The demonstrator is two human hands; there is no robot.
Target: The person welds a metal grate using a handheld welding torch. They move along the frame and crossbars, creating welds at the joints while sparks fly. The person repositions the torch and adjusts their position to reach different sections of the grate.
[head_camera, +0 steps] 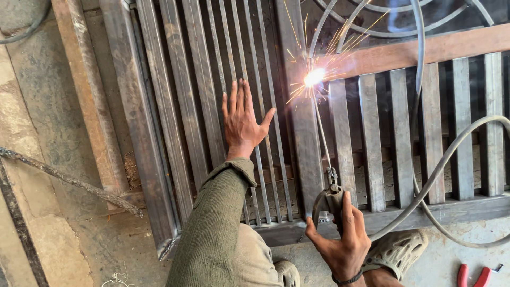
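The grey steel gate frame (pixel 372 138) with upright flat bars lies flat on the concrete floor (pixel 58 159). The left hand (pixel 241 122) rests palm down on the thin vertical bars, fingers spread and extended, wrist straight, the forearm in an olive knitted sleeve (pixel 212 223); it grips nothing. The right hand (pixel 340 239) is clamped around the grey metal electrode holder (pixel 329 202), thumb raised along its side, a dark band at the wrist. The thin welding rod (pixel 321 133) runs up from the holder to a bright white arc (pixel 314 77) with sparks, at the joint between a wide upright bar and the rusty brown crossbar (pixel 425 50). A grey cable (pixel 441 165) loops across the bars. Red-handled pliers (pixel 473 276) lie on the floor at lower right
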